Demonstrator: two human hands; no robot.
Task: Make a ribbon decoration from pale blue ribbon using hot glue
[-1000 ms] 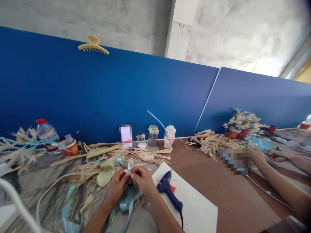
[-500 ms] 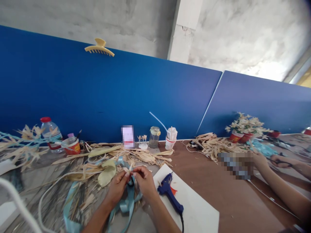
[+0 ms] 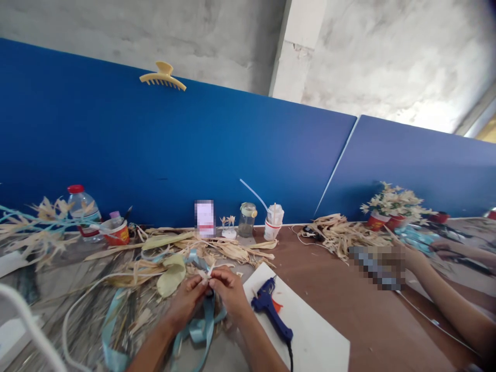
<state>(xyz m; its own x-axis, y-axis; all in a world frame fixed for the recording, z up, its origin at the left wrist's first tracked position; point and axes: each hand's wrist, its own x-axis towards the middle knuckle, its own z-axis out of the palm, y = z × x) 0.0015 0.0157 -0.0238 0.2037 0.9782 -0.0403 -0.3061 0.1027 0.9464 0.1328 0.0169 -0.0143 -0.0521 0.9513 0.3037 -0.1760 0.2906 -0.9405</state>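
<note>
I see the left hand [image 3: 188, 298] and right hand [image 3: 229, 292] with fingers [image 3: 216, 282] pinched on one small pale piece [image 3: 208, 274] over the bench [image 3: 325, 294], maybe half made but too tiny to tell, while potted flowers [image 3: 399, 202] at the back look done.

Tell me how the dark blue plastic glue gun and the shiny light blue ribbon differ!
The glue gun is dark; the ribbon is pale. The glue gun is chunky, with a black cord; the ribbon is a flat, curling strip. Both are blue.
</note>
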